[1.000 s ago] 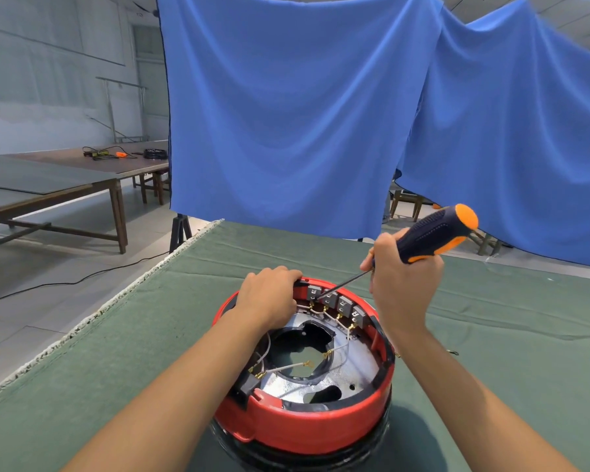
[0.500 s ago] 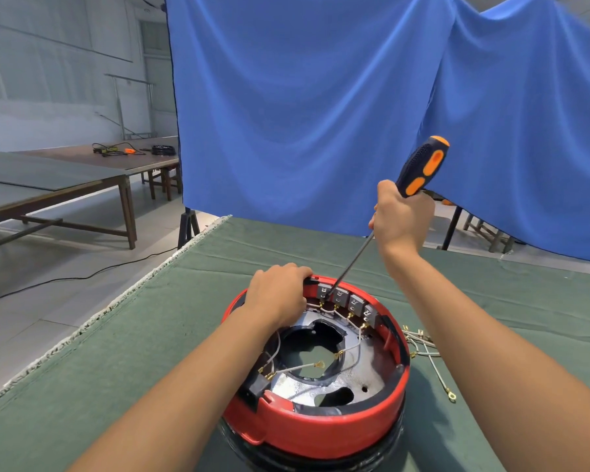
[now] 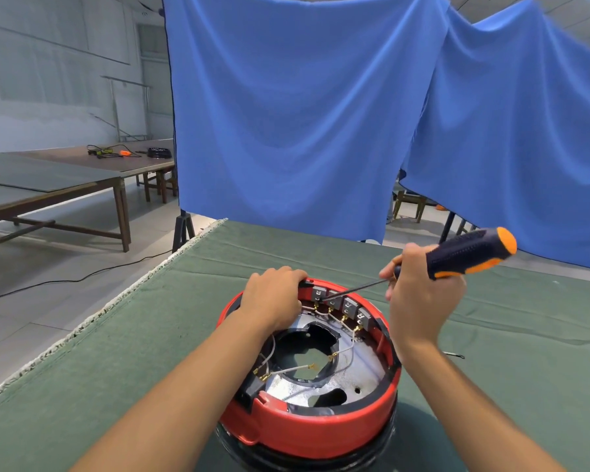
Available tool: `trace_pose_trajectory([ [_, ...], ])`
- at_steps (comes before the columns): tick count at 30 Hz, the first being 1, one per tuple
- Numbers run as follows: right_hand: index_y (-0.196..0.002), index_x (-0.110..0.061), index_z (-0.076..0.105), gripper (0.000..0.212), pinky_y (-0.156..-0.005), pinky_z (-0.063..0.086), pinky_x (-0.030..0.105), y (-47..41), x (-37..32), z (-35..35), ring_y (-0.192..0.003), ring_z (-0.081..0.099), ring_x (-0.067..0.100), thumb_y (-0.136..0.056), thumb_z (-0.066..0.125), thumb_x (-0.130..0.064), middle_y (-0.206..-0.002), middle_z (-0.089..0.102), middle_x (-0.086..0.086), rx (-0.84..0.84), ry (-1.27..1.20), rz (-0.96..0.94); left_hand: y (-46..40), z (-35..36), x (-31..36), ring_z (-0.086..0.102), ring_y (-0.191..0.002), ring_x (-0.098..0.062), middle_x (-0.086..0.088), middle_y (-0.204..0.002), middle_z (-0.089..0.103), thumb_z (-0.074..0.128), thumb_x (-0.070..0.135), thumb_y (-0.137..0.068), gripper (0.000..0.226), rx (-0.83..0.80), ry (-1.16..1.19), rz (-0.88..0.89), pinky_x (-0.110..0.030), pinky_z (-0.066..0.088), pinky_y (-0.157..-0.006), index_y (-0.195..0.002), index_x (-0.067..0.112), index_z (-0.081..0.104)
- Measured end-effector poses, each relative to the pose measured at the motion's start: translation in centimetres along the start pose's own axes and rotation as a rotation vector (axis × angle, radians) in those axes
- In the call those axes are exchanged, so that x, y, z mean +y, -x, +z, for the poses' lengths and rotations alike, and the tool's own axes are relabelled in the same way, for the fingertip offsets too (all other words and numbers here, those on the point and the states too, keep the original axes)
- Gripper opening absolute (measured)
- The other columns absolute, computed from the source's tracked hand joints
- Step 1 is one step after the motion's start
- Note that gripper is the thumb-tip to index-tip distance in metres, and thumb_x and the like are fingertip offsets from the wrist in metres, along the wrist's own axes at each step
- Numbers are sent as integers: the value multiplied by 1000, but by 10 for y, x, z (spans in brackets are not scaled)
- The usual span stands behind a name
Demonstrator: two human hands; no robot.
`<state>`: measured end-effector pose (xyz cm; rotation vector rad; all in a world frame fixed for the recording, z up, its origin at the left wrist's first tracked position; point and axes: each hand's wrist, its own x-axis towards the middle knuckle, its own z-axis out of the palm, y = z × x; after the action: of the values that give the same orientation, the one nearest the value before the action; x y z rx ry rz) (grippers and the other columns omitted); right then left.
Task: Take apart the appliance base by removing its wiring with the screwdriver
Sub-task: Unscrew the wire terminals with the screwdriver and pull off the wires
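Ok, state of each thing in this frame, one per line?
appliance base: upright on green cloth, opened.
wiring: still attached inside.
screwdriver: tilted low, tip at terminal blocks.
left hand: grips base rim.
right hand: holds screwdriver handle.

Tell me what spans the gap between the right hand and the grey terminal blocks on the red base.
Head view: only the screwdriver's bare metal shaft, running from the right hand to the terminal blocks.

The head camera is looking forward and down, close over the tabletop [image 3: 491, 352]. It is facing a blue curtain [image 3: 304, 114] hanging at 12 o'clock.
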<state>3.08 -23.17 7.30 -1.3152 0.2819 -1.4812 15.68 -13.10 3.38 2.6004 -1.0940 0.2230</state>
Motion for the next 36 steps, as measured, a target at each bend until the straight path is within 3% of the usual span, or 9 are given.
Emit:
trace_pose_trajectory([
  [6,-50,-19,50,28,-35,34,17,6,-1,-11,-30,41,16,-76,51,-9,-44,56,4,-6,-43,21,-1,0,-1,50,-115,-24,1,-129,53,48,11,-84,52,-5,1,-5,-38,35,-91,-133,29,46],
  [12,-41,-18,52,31,-41,38,22,-20,0,13,-39,46,21,-72,51,-15,-35,46,-3,-35,60,40,-3,1,-2,50,-114,-23,2,-127,53,49,14,-84,51,-13,-5,-10,-37,35,-90,-133,30,45],
  [15,-54,-7,43,23,-37,36,22,-38,6,27,-33,43,15,-75,52,-13,-39,41,1,-8,119,53,-4,2,-2,50,-113,-24,2,-127,53,50,15,-84,51,-13,-5,-10,-37,35,-89,-133,30,45],
  [18,-62,2,50,21,-35,34,19,-53,12,35,-32,44,14,-77,52,-14,-51,42,12,0,193,97,-3,2,-3,51,-112,-24,2,-126,54,50,15,-84,51,-12,-5,-9,-37,35,-89,-132,30,45],
  [24,-57,-13,36,25,-34,32,17,-66,13,48,-33,42,16,-77,51,-14,-39,35,-4,-55,248,139,-2,0,-2,52,-111,-24,2,-124,55,50,14,-84,50,-12,0,-3,-37,36,-88,-131,30,46],
  [29,-61,-4,49,18,-36,36,18,-49,6,34,-35,44,14,-77,53,-12,-48,44,10,14,189,105,2,0,-1,51,-111,-24,0,-123,55,50,14,-84,49,-11,-9,4,-37,36,-89,-131,28,46],
  [33,-43,-19,53,33,-45,36,26,-19,3,9,-42,45,23,-76,52,-13,-38,49,-1,26,47,47,1,1,0,50,-113,-24,1,-124,54,50,13,-83,49,-9,-13,7,-37,34,-88,-130,27,47],
  [36,-43,-25,58,41,-40,34,23,-4,3,-3,-36,41,17,-80,51,-8,-41,52,0,3,-27,27,1,1,0,50,-113,-24,1,-123,54,51,14,-83,48,-11,-9,5,-37,34,-88,-129,27,47],
])
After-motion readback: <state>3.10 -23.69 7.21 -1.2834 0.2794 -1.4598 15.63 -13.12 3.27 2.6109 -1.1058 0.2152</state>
